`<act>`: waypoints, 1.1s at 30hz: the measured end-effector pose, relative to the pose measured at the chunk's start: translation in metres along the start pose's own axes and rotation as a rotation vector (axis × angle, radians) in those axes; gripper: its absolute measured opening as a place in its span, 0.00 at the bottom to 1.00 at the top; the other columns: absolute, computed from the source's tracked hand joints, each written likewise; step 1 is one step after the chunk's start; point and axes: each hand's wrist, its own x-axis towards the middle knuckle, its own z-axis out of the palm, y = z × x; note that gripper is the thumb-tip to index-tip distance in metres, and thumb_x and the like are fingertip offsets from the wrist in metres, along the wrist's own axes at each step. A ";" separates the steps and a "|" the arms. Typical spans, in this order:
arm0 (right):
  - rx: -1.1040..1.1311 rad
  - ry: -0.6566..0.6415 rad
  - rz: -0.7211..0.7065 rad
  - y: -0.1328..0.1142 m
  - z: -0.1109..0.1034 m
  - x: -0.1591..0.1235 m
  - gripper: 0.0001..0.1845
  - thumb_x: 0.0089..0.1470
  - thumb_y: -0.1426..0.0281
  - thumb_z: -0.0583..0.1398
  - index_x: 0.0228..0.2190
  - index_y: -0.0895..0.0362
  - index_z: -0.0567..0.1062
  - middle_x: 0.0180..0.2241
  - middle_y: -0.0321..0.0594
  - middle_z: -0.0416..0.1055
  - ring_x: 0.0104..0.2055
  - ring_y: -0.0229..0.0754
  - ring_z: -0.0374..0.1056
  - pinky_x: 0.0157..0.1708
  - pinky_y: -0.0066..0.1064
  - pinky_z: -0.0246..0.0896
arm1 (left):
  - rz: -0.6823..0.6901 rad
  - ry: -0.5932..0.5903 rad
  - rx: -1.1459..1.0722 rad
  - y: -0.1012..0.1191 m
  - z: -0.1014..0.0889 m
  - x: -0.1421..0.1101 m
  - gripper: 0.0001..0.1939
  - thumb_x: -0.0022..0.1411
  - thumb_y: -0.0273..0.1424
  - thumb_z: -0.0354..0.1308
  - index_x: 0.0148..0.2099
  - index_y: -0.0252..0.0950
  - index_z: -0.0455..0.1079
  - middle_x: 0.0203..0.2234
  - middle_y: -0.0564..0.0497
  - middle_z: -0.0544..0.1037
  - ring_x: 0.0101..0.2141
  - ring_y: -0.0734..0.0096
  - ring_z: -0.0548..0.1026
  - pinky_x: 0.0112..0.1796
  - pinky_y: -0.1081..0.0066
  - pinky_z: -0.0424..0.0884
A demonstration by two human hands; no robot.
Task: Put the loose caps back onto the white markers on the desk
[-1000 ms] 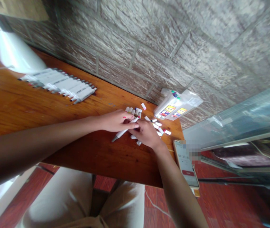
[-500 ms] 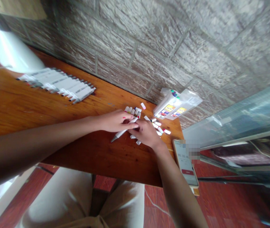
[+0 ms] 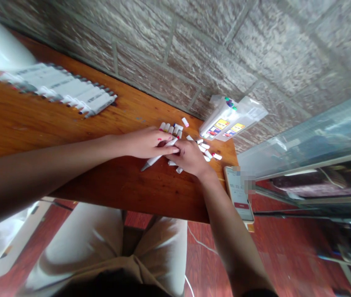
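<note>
My left hand (image 3: 147, 142) is closed round a white marker pen (image 3: 154, 160), its thumb lying along the barrel. The pen slants, with its grey end toward the lower left. My right hand (image 3: 190, 156) touches the left one at the pen's upper end. Its fingers are curled under, and what they grip is hidden. White marker caps (image 3: 175, 130) with coloured ends lie just beyond the left fingers. More caps (image 3: 206, 153) are scattered to the right of my right knuckles, and a single cap (image 3: 185, 122) lies farther back.
Several white markers (image 3: 61, 88) lie side by side on the wooden table (image 3: 126, 185) at left, near a blurred white lamp (image 3: 2, 41). A clear plastic case (image 3: 225, 119) stands by the brick wall (image 3: 138, 53). A phone (image 3: 239, 194) rests at the table's right edge.
The whole view has shifted, so the table and hands appear higher in the picture. Both hands stay together at the pen, with nearly the same hold.
</note>
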 end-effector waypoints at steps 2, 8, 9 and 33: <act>0.009 -0.008 -0.008 0.000 -0.001 0.000 0.04 0.57 0.70 0.62 0.32 0.57 0.77 0.31 0.38 0.77 0.33 0.39 0.69 0.35 0.27 0.56 | 0.006 0.000 0.043 0.001 0.001 -0.001 0.19 0.67 0.45 0.54 0.33 0.34 0.70 0.26 0.51 0.74 0.27 0.72 0.67 0.32 0.71 0.56; -0.026 -0.030 0.031 -0.003 -0.002 -0.002 0.02 0.53 0.74 0.62 0.30 0.58 0.77 0.31 0.39 0.76 0.31 0.40 0.69 0.32 0.28 0.55 | 0.008 -0.030 0.167 0.004 0.001 -0.004 0.20 0.68 0.47 0.53 0.37 0.34 0.72 0.29 0.48 0.78 0.29 0.69 0.70 0.32 0.71 0.58; -0.022 -0.030 0.034 -0.002 -0.002 -0.002 0.03 0.53 0.74 0.62 0.31 0.58 0.77 0.31 0.39 0.76 0.31 0.40 0.69 0.32 0.28 0.55 | 0.013 -0.037 0.169 0.004 0.001 -0.004 0.21 0.68 0.47 0.53 0.37 0.34 0.72 0.29 0.49 0.77 0.29 0.69 0.70 0.32 0.71 0.58; 0.015 -0.030 0.053 -0.002 -0.001 -0.001 0.04 0.53 0.74 0.62 0.33 0.57 0.78 0.33 0.40 0.78 0.35 0.41 0.71 0.36 0.28 0.59 | 0.006 -0.067 0.191 0.010 -0.004 -0.006 0.17 0.69 0.43 0.53 0.40 0.34 0.74 0.29 0.47 0.79 0.32 0.65 0.75 0.32 0.71 0.61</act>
